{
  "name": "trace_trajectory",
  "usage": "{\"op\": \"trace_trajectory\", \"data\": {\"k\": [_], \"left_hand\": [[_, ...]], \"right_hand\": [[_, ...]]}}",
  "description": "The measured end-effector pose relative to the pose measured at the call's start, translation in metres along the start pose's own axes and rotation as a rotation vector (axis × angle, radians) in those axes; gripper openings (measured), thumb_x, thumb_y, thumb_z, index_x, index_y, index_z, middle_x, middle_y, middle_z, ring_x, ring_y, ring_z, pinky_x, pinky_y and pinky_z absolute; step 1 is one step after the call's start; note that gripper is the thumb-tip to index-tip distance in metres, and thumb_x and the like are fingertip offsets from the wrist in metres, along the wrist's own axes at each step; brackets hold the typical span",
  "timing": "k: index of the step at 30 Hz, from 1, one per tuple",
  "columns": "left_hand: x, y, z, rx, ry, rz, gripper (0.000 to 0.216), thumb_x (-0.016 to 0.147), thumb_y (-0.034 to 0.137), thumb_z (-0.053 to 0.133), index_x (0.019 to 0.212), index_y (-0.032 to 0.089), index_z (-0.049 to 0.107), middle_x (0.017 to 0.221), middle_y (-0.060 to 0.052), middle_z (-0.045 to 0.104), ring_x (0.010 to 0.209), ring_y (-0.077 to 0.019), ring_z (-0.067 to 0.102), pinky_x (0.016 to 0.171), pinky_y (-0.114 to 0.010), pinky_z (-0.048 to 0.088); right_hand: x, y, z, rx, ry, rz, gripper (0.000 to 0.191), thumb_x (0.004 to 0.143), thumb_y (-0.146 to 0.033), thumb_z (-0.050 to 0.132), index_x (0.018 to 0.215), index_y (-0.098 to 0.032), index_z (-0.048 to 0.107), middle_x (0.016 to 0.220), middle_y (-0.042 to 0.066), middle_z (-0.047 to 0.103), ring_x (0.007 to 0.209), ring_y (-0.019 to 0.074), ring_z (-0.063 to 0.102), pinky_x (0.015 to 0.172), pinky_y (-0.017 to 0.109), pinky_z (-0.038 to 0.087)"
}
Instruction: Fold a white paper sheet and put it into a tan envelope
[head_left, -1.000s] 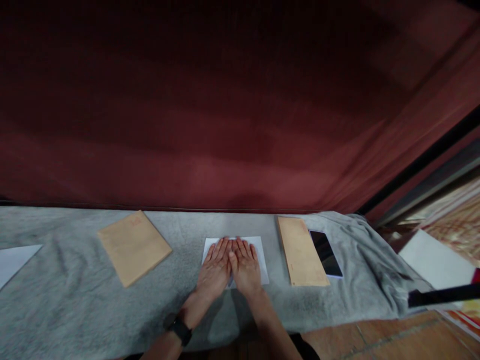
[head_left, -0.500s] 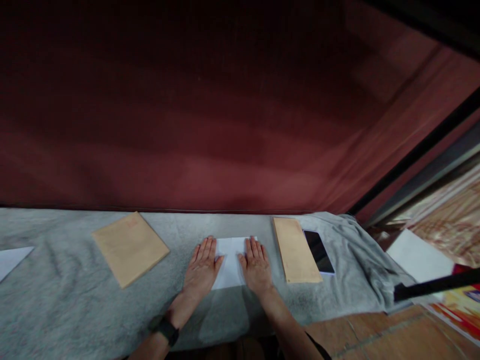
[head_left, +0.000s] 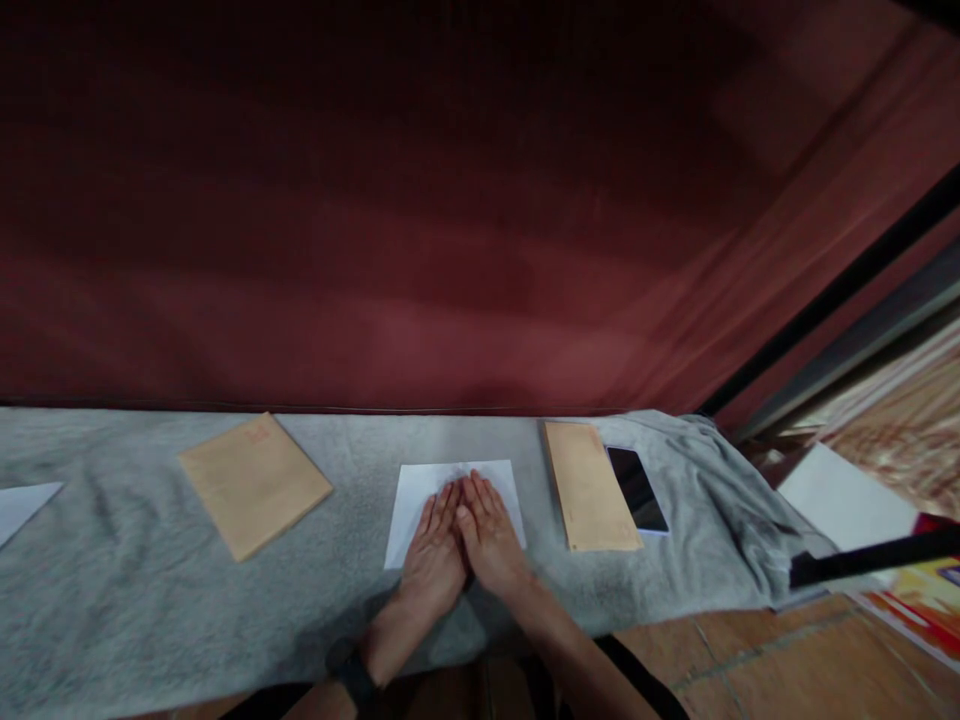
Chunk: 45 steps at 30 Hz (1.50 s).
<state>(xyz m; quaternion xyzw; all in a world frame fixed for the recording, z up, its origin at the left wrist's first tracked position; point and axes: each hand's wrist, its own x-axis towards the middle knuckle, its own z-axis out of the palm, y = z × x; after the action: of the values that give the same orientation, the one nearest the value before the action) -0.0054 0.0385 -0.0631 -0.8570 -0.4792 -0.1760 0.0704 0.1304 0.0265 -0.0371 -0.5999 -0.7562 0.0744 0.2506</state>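
Both hands lie flat, palms down, side by side on a white rectangular sheet of paper (head_left: pixel 415 495) at the lower centre of the frame. The left hand (head_left: pixel 433 556) and the right hand (head_left: pixel 488 537) touch along their inner edges. All fingers are extended and held close together, pressing on the sheet; neither hand grips anything. A black band (head_left: pixel 352 675) circles the left wrist near the bottom edge.

The white sheet rests on a grey fabric cloth (head_left: pixel 150 600) that covers the work surface across the lower third of the frame. Left of the sheet, well apart from it, lies a tan rectangular paper envelope (head_left: pixel 253 484), turned at an angle. At the far left edge a corner of another white sheet (head_left: pixel 22 503) shows. Right of the hands lies a second tan paper envelope (head_left: pixel 590 485), with a black flat smartphone (head_left: pixel 637 488) just beside its right edge. A dark red curtain (head_left: pixel 450 200) fills the upper frame.
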Motion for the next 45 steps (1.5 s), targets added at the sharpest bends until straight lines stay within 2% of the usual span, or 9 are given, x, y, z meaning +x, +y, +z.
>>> {"op": "trace_trajectory", "data": {"k": [3,6,14,24,28,32,38,41,45], "left_hand": [[-0.007,0.005,0.009,0.005,0.004,0.015,0.063,0.092,0.02,0.037,0.155,0.015,0.03,0.157,-0.011,0.042,0.148,-0.0215,0.032,0.121,-0.045,0.027],[-0.01,0.0,0.006,0.014,-0.008,-0.011,0.059,0.094,0.02,0.033,0.152,0.01,0.034,0.156,-0.013,0.042,0.148,-0.0219,0.031,0.121,-0.043,0.027],[-0.013,-0.021,-0.013,0.047,-0.062,-0.124,0.065,0.099,0.051,0.032,0.148,0.009,0.043,0.157,-0.018,0.037,0.147,-0.0292,0.033,0.119,-0.048,0.03],[-0.022,-0.042,-0.019,0.058,-0.098,-0.217,0.075,0.097,0.06,0.029,0.15,0.009,0.039,0.158,-0.018,0.036,0.148,-0.0294,0.031,0.12,-0.048,0.027],[-0.016,-0.04,-0.023,0.071,-0.078,-0.235,0.073,0.098,0.055,0.026,0.149,0.004,0.04,0.155,-0.021,0.04,0.146,-0.0306,0.034,0.12,-0.05,0.024],[-0.005,-0.024,-0.021,0.031,-0.041,-0.18,0.063,0.1,0.044,0.026,0.15,0.007,0.038,0.154,-0.018,0.042,0.147,-0.0274,0.034,0.121,-0.049,0.023],[0.011,-0.007,-0.007,-0.013,-0.135,-0.052,0.058,0.094,0.022,0.038,0.152,0.015,0.038,0.157,-0.013,0.039,0.149,-0.0282,0.029,0.121,-0.052,0.023],[0.016,-0.009,-0.005,0.002,-0.163,-0.05,0.062,0.091,0.017,0.04,0.153,0.017,0.036,0.159,-0.012,0.037,0.149,-0.0276,0.028,0.121,-0.052,0.021],[0.021,-0.016,-0.009,0.013,-0.16,-0.088,0.056,0.095,0.018,0.033,0.15,0.015,0.042,0.157,-0.01,0.041,0.148,-0.0262,0.03,0.121,-0.05,0.023]], "right_hand": [[-0.007,-0.006,0.001,0.016,-0.03,-0.051,0.053,0.106,-0.036,0.026,0.155,-0.015,0.03,0.159,0.008,0.034,0.147,0.0192,0.032,0.122,0.04,0.029],[-0.013,0.003,-0.002,-0.055,-0.017,-0.027,0.054,0.106,-0.038,0.027,0.154,-0.013,0.033,0.158,0.01,0.034,0.147,0.0213,0.032,0.122,0.042,0.028],[-0.018,0.023,-0.002,-0.184,0.038,0.046,0.061,0.105,-0.045,0.034,0.153,-0.008,0.033,0.158,0.016,0.033,0.147,0.0279,0.033,0.119,0.046,0.029],[-0.023,0.032,-0.012,-0.261,-0.01,0.16,0.059,0.105,-0.04,0.031,0.155,-0.008,0.029,0.159,0.016,0.029,0.148,0.0296,0.03,0.12,0.049,0.022],[-0.023,0.031,-0.016,-0.279,-0.011,0.222,0.058,0.105,-0.037,0.033,0.152,-0.004,0.034,0.157,0.018,0.032,0.147,0.0321,0.031,0.12,0.051,0.021],[-0.006,0.016,-0.018,-0.25,0.017,0.274,0.055,0.105,-0.035,0.032,0.146,0.0,0.044,0.155,0.021,0.034,0.148,0.0329,0.027,0.121,0.053,0.018],[0.025,-0.01,-0.003,-0.021,-0.065,0.059,0.052,0.107,-0.036,0.021,0.147,-0.016,0.047,0.155,0.007,0.041,0.148,0.0204,0.031,0.121,0.042,0.026],[0.032,-0.009,0.005,0.002,-0.074,0.055,0.051,0.107,-0.036,0.02,0.148,-0.018,0.045,0.153,0.007,0.046,0.145,0.0179,0.036,0.121,0.041,0.027],[0.033,-0.001,0.007,-0.044,-0.068,0.054,0.05,0.107,-0.037,0.023,0.149,-0.019,0.044,0.154,0.006,0.044,0.145,0.0188,0.036,0.121,0.042,0.025]]}}
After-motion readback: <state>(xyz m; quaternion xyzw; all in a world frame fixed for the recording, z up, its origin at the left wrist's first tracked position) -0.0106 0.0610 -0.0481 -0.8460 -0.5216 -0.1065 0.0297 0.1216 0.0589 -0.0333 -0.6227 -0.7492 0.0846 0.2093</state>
